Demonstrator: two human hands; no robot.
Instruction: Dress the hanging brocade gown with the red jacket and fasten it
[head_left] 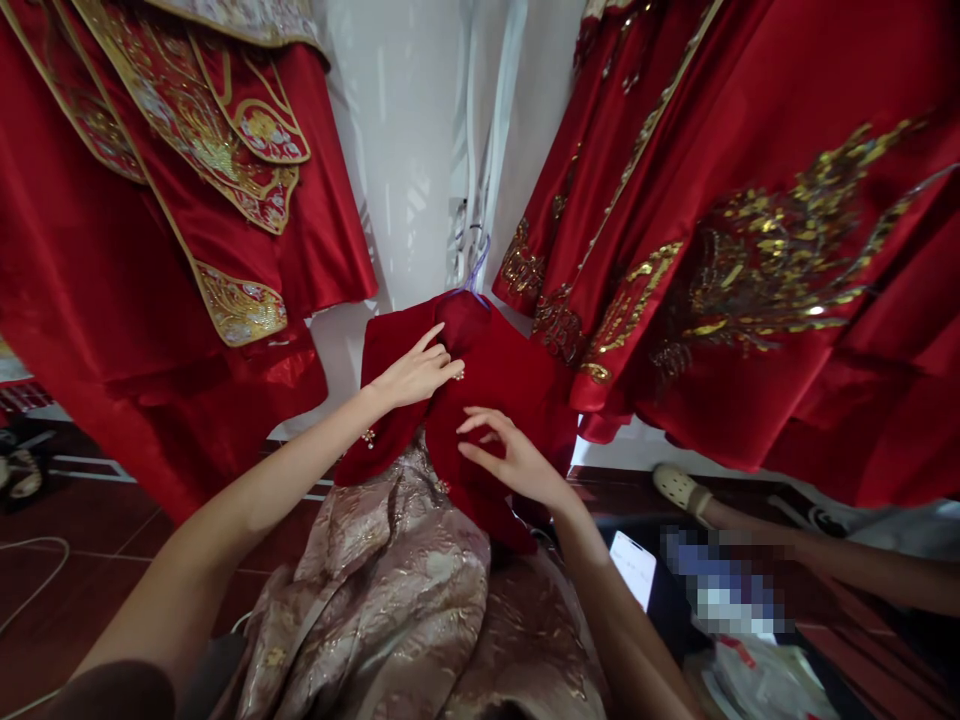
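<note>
A short red velvet-like jacket hangs on a thin purple hanger, over a pale pinkish-gold brocade garment. My left hand lies against the jacket's upper front. One of its fingers is stretched out; the others close in a pinch at a small gold beaded ornament, partly hidden by the fingertips. Close by on the right, my right hand is open in front of the jacket, fingers curved and apart, holding nothing. Another beaded ornament shows on the jacket's left front.
Red embroidered garments hang at left, and a red skirt with gold sequins hangs at right. Behind is a white surface. At lower right are a lit phone, plastic bags and another person's leg with a clog.
</note>
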